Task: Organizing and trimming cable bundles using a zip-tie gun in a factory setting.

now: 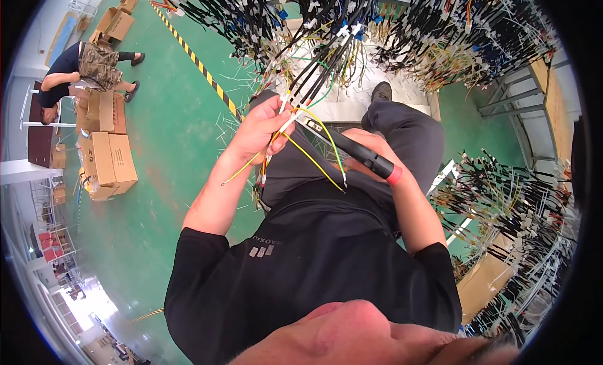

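L hand (pixel 259 127) pinches thin curved wires (pixel 313 161), R hand (pixel 375 142) grips smooth blk tubular tool (pixel 355 150).

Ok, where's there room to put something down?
Green floor between the cardboard boxes and striped tape looks mostly bare. A smaller patch shows beside the bench, far right. It's crowded beyond the left hand and at lower right: masses of wires.

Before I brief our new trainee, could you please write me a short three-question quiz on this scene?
1. Which hand holds the black tool?
2. True or false: the left hand is empty.
3. The striped line on the floor is (a) red and white, (b) yellow and black or (c) blue and white?

Key: 1. The right hand. 2. False; it holds wires. 3. b.
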Demonstrator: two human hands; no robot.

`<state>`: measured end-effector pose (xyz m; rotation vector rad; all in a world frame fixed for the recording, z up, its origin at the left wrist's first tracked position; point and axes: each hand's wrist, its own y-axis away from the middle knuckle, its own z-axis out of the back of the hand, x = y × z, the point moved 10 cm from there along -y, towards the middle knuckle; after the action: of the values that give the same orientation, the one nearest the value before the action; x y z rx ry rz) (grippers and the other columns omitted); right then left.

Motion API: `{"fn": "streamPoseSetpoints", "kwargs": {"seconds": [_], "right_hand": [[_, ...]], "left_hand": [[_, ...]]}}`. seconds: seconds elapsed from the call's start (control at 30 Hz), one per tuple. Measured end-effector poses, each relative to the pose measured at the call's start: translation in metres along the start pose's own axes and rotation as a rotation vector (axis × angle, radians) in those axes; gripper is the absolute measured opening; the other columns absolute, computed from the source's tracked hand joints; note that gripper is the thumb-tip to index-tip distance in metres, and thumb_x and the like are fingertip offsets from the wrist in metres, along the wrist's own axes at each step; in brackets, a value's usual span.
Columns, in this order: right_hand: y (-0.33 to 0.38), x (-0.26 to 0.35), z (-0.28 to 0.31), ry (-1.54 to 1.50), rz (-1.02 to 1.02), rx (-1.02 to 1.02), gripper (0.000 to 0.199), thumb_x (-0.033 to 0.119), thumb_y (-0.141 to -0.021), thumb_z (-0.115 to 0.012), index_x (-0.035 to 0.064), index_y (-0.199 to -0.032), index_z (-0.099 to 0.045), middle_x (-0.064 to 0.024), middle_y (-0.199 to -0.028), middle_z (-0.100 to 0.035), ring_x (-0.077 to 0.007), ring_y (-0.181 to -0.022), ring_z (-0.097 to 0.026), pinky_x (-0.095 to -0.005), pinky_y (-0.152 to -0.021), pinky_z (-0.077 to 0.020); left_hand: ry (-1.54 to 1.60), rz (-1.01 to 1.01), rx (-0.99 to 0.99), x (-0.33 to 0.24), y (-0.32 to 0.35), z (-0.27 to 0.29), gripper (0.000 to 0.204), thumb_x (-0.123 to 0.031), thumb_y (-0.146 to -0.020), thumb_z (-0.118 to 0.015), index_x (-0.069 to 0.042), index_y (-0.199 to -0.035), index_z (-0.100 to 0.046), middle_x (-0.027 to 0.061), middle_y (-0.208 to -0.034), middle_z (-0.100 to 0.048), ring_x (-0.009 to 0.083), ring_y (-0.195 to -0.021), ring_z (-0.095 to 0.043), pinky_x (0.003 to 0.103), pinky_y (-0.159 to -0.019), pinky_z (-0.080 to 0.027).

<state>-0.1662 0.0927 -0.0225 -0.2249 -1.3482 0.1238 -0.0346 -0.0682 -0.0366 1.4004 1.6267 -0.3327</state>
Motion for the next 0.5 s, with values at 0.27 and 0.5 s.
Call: {"fn": "streamPoseSetpoints", "kwargs": {"seconds": [0.27,0.5], "right_hand": [[0.000,0.008,-0.009,0.041,-0.030,-0.037,0.041,0.004,-0.084,-0.083,0.0016,-0.124,-0.072,-0.0126,-0.111,-0.073,-0.0299,-0.104,-0.070,-0.0384,-0.095,-0.0541],[0.005,0.010,-0.014,0.152,0.013,-0.067,0.042,0.012,-0.085,-0.072,-0.0012,-0.124,-0.067,-0.0155,-0.101,-0.067,-0.0353,-0.094,-0.067,-0.0412,-0.086,-0.0538]], "left_hand": [[-0.058,-0.038,-0.029,-0.001,0.001,-0.001,0.014,-0.016,-0.110,-0.060,-0.007,-0.121,-0.057,0.0035,-0.078,-0.062,0.0060,-0.043,-0.050,0.019,-0.036,-0.036],[-0.281,-0.066,-0.189,-0.008,0.005,-0.004,0.012,-0.018,-0.109,-0.064,-0.008,-0.107,-0.057,-0.0005,-0.079,-0.059,0.0052,-0.049,-0.055,0.020,-0.038,-0.038]]}}
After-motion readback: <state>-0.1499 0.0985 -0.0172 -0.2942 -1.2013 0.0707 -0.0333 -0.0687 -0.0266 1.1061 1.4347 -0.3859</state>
